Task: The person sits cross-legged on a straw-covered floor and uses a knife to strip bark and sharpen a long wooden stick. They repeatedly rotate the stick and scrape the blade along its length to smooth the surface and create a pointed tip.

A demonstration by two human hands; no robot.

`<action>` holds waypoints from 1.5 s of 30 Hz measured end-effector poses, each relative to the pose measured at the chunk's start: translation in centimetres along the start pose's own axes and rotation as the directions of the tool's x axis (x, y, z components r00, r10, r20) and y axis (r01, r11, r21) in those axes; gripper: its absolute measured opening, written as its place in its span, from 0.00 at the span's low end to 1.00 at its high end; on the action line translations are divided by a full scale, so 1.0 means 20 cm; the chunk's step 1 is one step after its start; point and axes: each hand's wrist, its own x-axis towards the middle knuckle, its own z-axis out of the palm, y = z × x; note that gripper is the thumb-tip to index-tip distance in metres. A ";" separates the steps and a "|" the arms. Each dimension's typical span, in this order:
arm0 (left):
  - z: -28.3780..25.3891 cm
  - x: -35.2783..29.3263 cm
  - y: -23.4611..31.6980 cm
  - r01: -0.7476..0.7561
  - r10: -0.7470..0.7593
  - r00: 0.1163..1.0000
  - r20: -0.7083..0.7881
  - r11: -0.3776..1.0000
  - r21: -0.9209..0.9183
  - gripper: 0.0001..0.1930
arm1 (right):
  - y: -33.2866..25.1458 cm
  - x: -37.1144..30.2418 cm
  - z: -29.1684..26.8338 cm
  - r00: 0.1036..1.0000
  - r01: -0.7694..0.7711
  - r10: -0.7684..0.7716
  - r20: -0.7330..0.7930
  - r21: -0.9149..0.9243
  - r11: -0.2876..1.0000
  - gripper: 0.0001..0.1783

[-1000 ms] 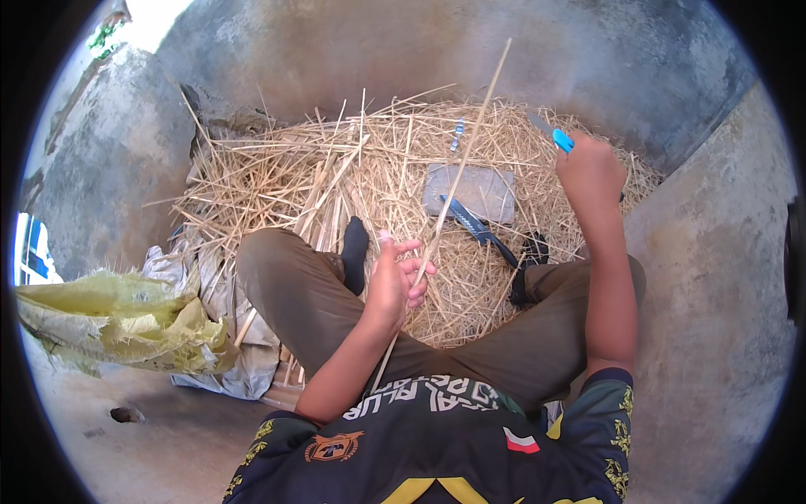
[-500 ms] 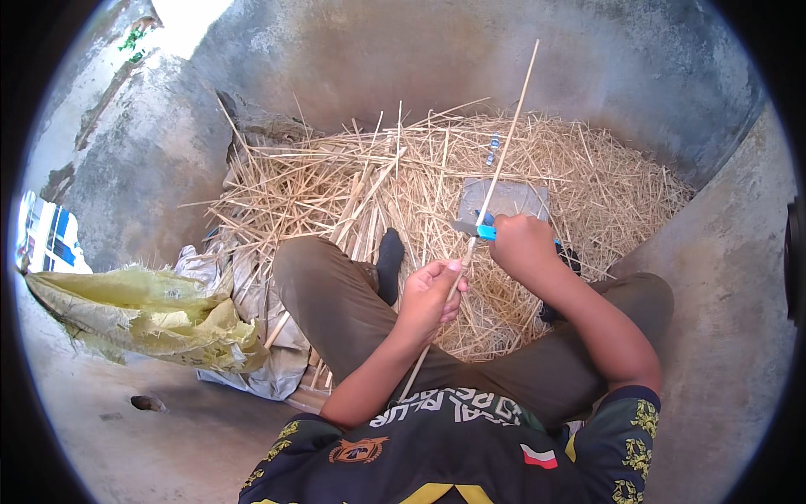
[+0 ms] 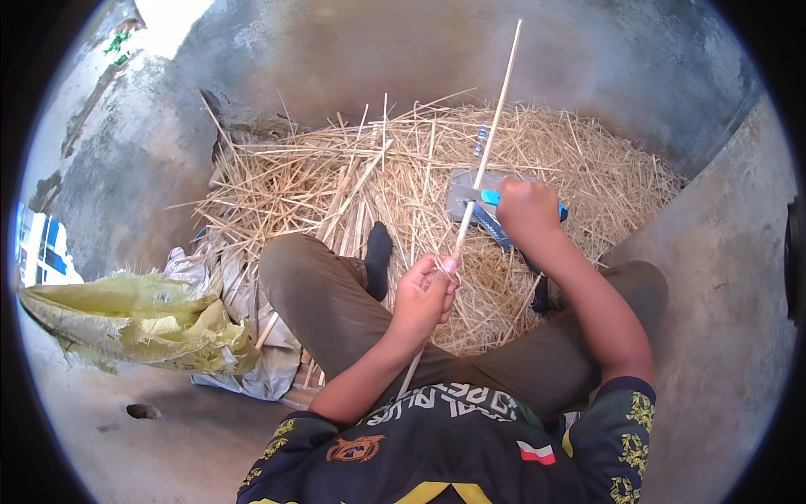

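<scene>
A: Where is the long, slender, straw-coloured stick (image 3: 464,223)?
B: It slants in front of the person, its far tip up against the view of the grey wall (image 3: 403,50), its near end down by the dark printed shirt (image 3: 437,445).

A: And the fingers?
B: Those of the left hand (image 3: 426,294) curl closely round the stick. The right hand (image 3: 529,214) makes a tight fist on the knife with a bright blue handle (image 3: 490,197), its grey blade lying across the stick beyond the left hand.

A: What lies beneath?
B: A flat grey block (image 3: 460,178), with a dark blue, ridged, elongated object (image 3: 491,227) on it, partly hidden. Around them spreads a heap of dry, tan shavings (image 3: 596,164); longer, loose tan strips (image 3: 273,193) lie to the left.

A: Any containers?
B: A frayed, yellowish woven sack (image 3: 176,340), left of the brown-trousered knee (image 3: 302,269). Its ragged mouth gapes, showing pale yellow lining; I can't tell whether anything is inside. Crumpled whitish sheeting (image 3: 243,386) shows just beside it.
</scene>
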 end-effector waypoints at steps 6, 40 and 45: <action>0.00 0.01 0.03 0.020 -0.020 0.998 -0.067 1.000 -0.007 0.09 | -0.05 -0.02 -0.02 0.996 -0.022 0.021 0.084 0.011 1.000 0.04; -0.03 0.01 0.05 0.077 -0.077 0.997 0.007 0.989 -0.125 0.08 | -0.14 -0.06 -0.06 0.994 0.071 -0.075 0.084 0.057 0.996 0.06; -0.02 0.00 0.06 0.072 -0.070 0.997 0.016 0.987 -0.146 0.10 | -0.19 -0.08 -0.08 0.992 0.111 -0.111 0.065 0.001 0.994 0.05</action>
